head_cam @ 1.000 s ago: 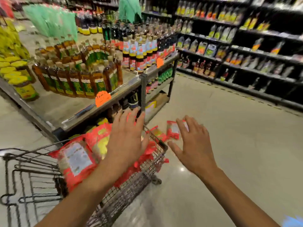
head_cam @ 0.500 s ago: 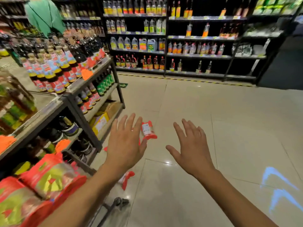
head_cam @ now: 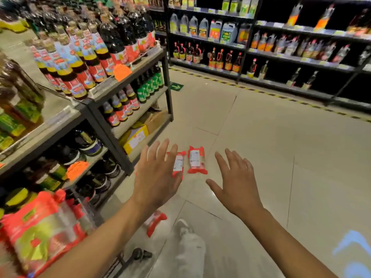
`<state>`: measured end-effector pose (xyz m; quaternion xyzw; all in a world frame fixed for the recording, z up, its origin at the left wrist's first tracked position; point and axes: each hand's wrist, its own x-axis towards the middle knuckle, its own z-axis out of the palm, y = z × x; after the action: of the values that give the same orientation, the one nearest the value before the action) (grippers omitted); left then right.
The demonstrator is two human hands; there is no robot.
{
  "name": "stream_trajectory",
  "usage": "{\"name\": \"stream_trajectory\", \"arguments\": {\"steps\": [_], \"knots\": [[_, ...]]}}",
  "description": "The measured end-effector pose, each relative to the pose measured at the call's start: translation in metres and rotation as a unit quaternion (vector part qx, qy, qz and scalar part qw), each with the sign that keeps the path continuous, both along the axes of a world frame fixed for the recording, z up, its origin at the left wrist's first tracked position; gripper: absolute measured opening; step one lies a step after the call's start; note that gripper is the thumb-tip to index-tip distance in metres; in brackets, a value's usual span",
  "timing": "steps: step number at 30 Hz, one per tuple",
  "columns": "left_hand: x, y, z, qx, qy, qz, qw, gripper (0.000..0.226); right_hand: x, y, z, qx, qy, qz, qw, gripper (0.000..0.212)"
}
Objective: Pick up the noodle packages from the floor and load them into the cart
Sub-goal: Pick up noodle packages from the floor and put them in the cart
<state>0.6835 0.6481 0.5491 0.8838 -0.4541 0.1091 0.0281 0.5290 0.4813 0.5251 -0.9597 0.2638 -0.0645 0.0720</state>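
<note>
Two red noodle packages lie side by side on the beige floor ahead: one [head_cam: 196, 161] in full view, the other [head_cam: 178, 164] partly behind my left hand. A third red package [head_cam: 154, 222] lies on the floor nearer me, below my left forearm. My left hand [head_cam: 156, 177] and my right hand [head_cam: 233, 182] are both stretched forward above the floor, fingers spread, holding nothing. At the lower left, red noodle packages [head_cam: 40, 227] are piled in the cart, whose wheel [head_cam: 140, 254] shows at the bottom.
A grey shelf unit [head_cam: 128, 81] full of sauce bottles stands close on the left, with cardboard boxes [head_cam: 136, 137] on its bottom level. Dark shelving [head_cam: 261, 55] with bottles lines the far side of the aisle. My pale trouser leg and shoe [head_cam: 188, 243] show below.
The view has swung right and down, away from the cart toward the floor. Both hands stay spread and have come closer to the floor packages; a second package has come into view.
</note>
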Motion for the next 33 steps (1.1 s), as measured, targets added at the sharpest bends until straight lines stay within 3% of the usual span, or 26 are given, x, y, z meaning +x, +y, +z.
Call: {"name": "stream_trajectory", "arguments": {"steps": [10, 14, 18, 23, 26, 29, 31, 33], "knots": [[0.223, -0.178, -0.175, 0.055, 0.114, 0.041, 0.991, 0.078, 0.188, -0.174, -0.125, 0.018, 0.143, -0.011, 0.990, 0.074], [0.279, -0.221, -0.265, 0.040, 0.130, 0.068, 0.988, 0.075, 0.244, -0.233, -0.200, 0.023, 0.186, 0.001, 0.982, 0.084], [0.339, -0.254, -0.394, 0.072, 0.158, 0.115, 0.978, 0.081, 0.322, -0.284, -0.344, 0.024, 0.215, 0.058, 0.975, 0.085], [0.387, -0.261, -0.596, 0.094, 0.168, 0.144, 0.971, 0.083, 0.401, -0.320, -0.545, 0.120, 0.228, 0.080, 0.963, 0.084], [0.414, -0.275, -0.721, 0.093, 0.288, 0.215, 0.929, 0.092, 0.430, -0.358, -0.668, 0.263, 0.222, -0.017, 0.939, 0.090], [0.426, -0.283, -0.823, 0.005, 0.474, 0.324, 0.819, 0.108, 0.445, -0.389, -0.778, 0.405, 0.156, -0.155, 0.888, 0.090], [0.438, -0.283, -0.874, -0.047, 0.517, 0.379, 0.766, 0.106, 0.449, -0.404, -0.846, 0.483, 0.105, -0.240, 0.836, 0.093], [0.455, -0.276, -0.917, -0.106, 0.529, 0.432, 0.723, 0.104, 0.453, -0.409, -0.894, 0.543, 0.067, -0.262, 0.795, 0.090]]}}
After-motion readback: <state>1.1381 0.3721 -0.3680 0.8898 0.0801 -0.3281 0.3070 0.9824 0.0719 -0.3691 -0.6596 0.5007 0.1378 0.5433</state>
